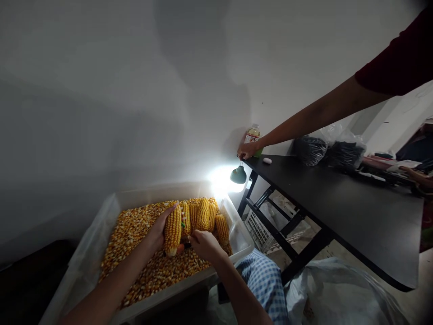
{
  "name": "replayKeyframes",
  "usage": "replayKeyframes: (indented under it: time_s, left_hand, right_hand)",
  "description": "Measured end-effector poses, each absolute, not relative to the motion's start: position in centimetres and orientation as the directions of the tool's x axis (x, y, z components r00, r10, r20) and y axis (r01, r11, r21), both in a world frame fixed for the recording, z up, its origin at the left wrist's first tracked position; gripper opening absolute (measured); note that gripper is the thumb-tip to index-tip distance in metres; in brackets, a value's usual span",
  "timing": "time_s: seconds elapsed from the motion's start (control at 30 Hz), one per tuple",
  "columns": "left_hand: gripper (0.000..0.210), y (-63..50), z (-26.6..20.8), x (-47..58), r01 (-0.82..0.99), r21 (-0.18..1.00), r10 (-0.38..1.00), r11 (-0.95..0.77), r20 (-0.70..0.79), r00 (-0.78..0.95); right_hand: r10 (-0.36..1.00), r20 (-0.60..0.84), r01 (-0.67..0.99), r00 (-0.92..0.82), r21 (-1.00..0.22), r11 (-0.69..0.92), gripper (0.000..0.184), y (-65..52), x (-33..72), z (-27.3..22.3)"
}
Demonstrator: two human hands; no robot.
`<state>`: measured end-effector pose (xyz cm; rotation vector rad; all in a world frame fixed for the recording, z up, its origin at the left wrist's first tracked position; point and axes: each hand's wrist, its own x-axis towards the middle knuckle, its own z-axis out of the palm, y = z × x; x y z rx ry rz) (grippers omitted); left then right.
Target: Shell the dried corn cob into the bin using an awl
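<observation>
An ear of corn [173, 231] with yellow kernels stands tilted in my left hand [158, 230], whose fingers wrap round its far side. My right hand [205, 246] is closed just to the right of it, fingers curled; whatever it may grip is hidden. Small red-orange and green bits show between the two hands, too small to name. Several more ears of corn [203, 214] lie behind and to the right of my right hand. Beneath everything, loose corn kernels [135, 230] fill a translucent plastic bin [241, 232].
Another person's hand [249, 150] reaches in from the right, above a lit green-shaded lamp [238, 175]. A bottle [253, 134] and a white oval object [267, 160] are by the black table [355, 198]. Black bags [310, 150] lie farther back; a white basket [259, 232] sits beneath.
</observation>
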<state>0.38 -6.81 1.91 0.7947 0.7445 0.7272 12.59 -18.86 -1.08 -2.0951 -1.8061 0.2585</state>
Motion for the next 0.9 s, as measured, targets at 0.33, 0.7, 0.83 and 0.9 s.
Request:
replayKeyframes:
  time_s: [0.33, 0.7, 0.83, 0.9]
  left_hand:
    - [0.024, -7.2, 2.9, 0.5, -0.3, 0.78, 0.79, 0.549, -0.366, 0.493]
    - [0.027, -6.4, 2.2, 0.5, -0.306, 0.79, 0.806, 0.532, -0.362, 0.468]
    - [0.024, -6.4, 2.0, 0.6, -0.355, 0.789, 0.829, 0.502, -0.321, 0.458]
    - [0.023, -6.5, 2.1, 0.6, -0.384, 0.786, 0.841, 0.484, -0.297, 0.452]
  right_hand:
    - [0.995, 0.06, 0.93, 0.074, -0.364, -0.047, 0.036, -19.6, 12.5, -0.6]
    - [0.999, -0.024, 0.943, 0.033, -0.33, -0.039, 0.034, -19.8, 12.5, -0.8]
    - [0.999, -0.046, 0.944, 0.022, -0.329, -0.037, 0.033, -19.8, 12.6, -0.8]
    - [0.998, -0.06, 0.943, 0.018, -0.331, -0.037, 0.033, -20.0, 12.6, -0.7]
